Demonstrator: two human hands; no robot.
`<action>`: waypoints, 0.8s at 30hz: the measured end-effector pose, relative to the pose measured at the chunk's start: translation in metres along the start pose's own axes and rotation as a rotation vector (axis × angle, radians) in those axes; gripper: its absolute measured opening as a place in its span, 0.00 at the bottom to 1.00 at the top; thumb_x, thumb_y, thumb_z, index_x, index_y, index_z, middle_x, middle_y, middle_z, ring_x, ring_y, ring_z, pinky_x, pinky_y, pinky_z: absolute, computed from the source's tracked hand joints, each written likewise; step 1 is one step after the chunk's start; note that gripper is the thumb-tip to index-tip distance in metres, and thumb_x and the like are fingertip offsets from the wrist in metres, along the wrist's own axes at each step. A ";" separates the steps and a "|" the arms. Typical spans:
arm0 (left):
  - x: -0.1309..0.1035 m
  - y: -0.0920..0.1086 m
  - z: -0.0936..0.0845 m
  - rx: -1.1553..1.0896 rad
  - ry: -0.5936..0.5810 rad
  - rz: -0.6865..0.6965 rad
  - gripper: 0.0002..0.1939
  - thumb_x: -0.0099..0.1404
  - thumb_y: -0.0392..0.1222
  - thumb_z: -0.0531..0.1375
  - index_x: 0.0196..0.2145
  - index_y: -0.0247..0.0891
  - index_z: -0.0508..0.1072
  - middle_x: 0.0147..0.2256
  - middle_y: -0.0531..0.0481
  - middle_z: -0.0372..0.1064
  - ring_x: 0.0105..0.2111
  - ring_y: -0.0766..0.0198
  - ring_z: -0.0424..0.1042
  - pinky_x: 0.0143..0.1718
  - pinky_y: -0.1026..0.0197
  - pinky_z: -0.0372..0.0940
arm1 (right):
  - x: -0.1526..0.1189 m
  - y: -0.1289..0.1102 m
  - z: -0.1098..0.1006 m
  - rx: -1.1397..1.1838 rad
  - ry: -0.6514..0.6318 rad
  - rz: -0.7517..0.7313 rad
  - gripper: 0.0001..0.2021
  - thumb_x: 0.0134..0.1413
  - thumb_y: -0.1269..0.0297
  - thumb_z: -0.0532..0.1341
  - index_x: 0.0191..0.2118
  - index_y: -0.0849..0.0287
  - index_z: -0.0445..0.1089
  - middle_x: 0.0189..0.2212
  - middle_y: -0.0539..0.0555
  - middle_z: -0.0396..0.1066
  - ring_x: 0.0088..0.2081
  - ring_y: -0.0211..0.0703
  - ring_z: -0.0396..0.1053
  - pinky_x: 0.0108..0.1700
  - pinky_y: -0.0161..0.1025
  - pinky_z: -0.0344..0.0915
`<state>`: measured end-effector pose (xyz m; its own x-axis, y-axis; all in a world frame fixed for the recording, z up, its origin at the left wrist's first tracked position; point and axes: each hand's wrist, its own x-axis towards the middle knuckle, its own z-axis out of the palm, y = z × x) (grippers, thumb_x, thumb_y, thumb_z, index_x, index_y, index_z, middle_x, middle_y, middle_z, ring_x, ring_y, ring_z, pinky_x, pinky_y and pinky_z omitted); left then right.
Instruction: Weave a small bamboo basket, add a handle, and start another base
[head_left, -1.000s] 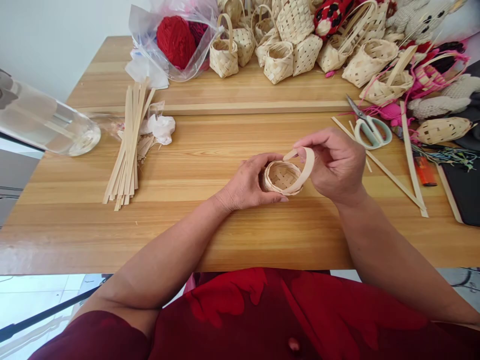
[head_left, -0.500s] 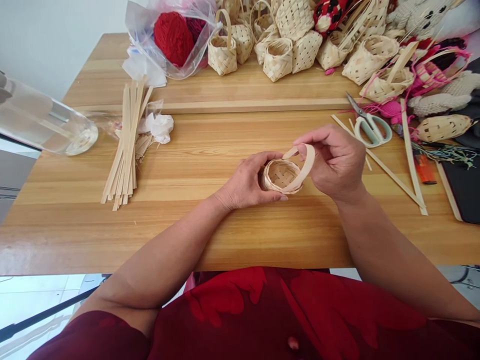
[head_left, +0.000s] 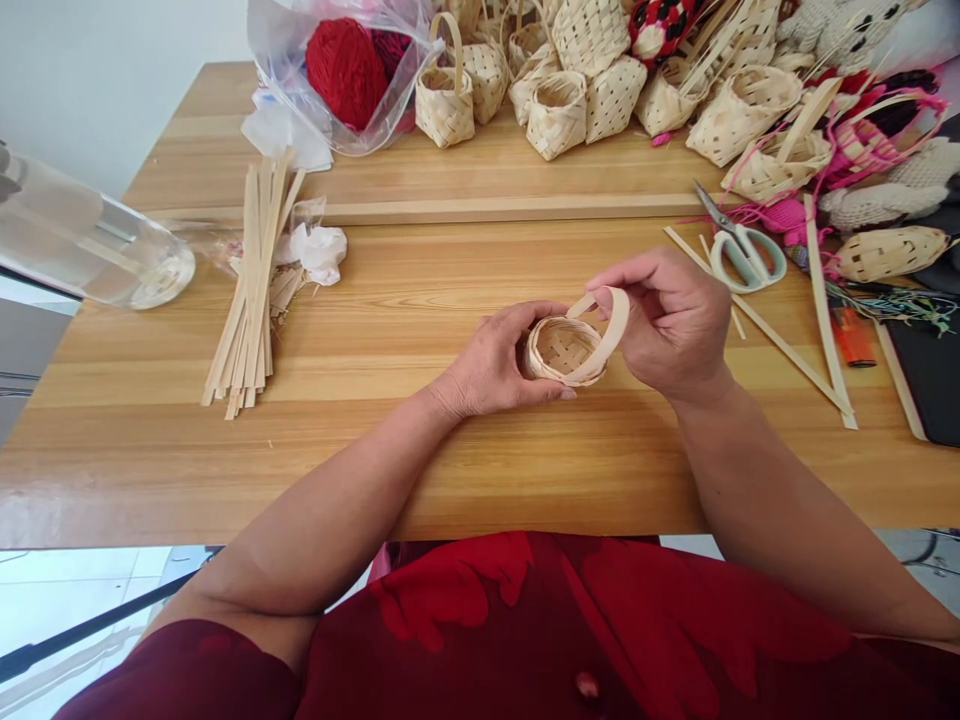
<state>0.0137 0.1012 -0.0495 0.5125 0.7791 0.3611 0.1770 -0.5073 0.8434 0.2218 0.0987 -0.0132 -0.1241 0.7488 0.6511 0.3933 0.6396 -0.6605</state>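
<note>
A small round woven basket is held over the middle of the wooden table, its opening facing up. My left hand wraps round its left side, thumb at the near rim and fingers at the far side. A pale flat strip forms a looped handle over the basket's right side. My right hand pinches this handle loop between thumb and fingertips, to the right of the basket. The fingertips partly hide the strip's far part.
Flat strips lie bundled at the left, near a clear bottle and crumpled tissue. Scissors and loose strips lie right. Several woven baskets and bagged red yarn stand behind. An orange lighter lies far right.
</note>
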 end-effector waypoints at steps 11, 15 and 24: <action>-0.002 -0.001 0.001 -0.112 0.000 -0.033 0.44 0.49 0.51 0.78 0.60 0.38 0.68 0.54 0.38 0.75 0.52 0.49 0.77 0.54 0.50 0.70 | 0.002 0.004 0.001 0.019 -0.009 0.041 0.03 0.61 0.67 0.67 0.40 0.50 0.77 0.34 0.49 0.78 0.33 0.40 0.74 0.36 0.40 0.71; -0.002 -0.002 0.002 -0.173 -0.009 -0.023 0.43 0.50 0.52 0.78 0.59 0.38 0.67 0.53 0.38 0.75 0.51 0.50 0.77 0.53 0.51 0.70 | 0.001 0.004 0.001 -0.003 -0.068 0.086 0.03 0.60 0.67 0.68 0.39 0.51 0.77 0.33 0.48 0.79 0.32 0.40 0.73 0.35 0.40 0.71; -0.003 -0.003 0.004 -0.207 -0.031 -0.054 0.41 0.52 0.50 0.77 0.58 0.38 0.66 0.51 0.39 0.76 0.48 0.53 0.77 0.50 0.52 0.71 | 0.003 -0.005 -0.003 -0.076 -0.089 0.155 0.02 0.59 0.67 0.65 0.35 0.53 0.74 0.29 0.48 0.76 0.29 0.40 0.72 0.35 0.40 0.69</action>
<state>0.0148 0.0994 -0.0549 0.5329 0.7899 0.3035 0.0300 -0.3761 0.9261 0.2222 0.0972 -0.0075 -0.1353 0.8517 0.5063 0.4811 0.5031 -0.7179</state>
